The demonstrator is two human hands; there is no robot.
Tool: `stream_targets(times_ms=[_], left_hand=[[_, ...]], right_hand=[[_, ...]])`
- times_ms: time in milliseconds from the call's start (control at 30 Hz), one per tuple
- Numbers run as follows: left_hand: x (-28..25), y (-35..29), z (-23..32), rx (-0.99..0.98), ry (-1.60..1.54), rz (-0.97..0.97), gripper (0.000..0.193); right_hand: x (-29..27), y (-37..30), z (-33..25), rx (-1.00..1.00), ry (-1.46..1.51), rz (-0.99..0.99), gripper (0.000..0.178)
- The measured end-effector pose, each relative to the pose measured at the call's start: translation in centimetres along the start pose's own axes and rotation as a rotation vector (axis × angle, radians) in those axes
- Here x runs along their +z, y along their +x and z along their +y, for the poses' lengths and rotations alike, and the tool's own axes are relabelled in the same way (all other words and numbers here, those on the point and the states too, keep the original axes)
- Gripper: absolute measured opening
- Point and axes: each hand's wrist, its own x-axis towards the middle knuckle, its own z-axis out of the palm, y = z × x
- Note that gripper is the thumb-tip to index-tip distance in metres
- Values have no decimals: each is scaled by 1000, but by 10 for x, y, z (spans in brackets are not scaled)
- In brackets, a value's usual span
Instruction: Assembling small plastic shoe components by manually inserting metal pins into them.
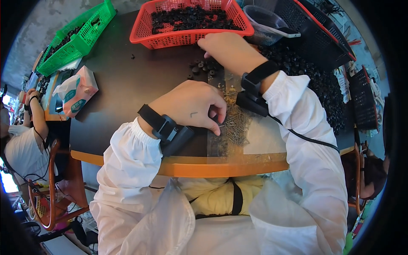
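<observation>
Head view: a dark table with a light wooden front edge fills the middle. A red basket of black pieces stands at its far edge, with a clear tub to its right. A green basket stands by the far left corner. A heap of black parts spreads along the right edge, near a black basket. Beyond the left edge are a co-worker in a white top and a brown chair. Near the left edge, a pink tissue pack carries printing on a teal patch. The loose screws lie near the front edge, right of centre, beside a pale sheet. Left of them, the left hand has thumb and forefinger curved toward each other around something small; I cannot tell whether they pinch it. The right hand is just beside the red basket, near small round parts; its fingers bend down, mostly hidden, so I cannot tell whether they grip anything.
</observation>
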Motion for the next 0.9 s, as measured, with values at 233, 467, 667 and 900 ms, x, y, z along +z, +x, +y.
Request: stream_targets(times_ms=[233, 467, 667, 900], left_hand=[[3, 3, -8, 68, -106, -12, 13], [4, 4, -14, -83, -451, 317, 12], [12, 14, 0, -216, -598, 582, 13], [24, 18, 14, -99, -529, 647, 13]], right_hand=[[-48, -63, 9, 150, 701, 171, 19], [-29, -125, -12, 543, 1476, 175, 23], [-12, -131, -17, 552, 1660, 285, 27], [-11, -132, -29, 481, 1729, 317, 32]])
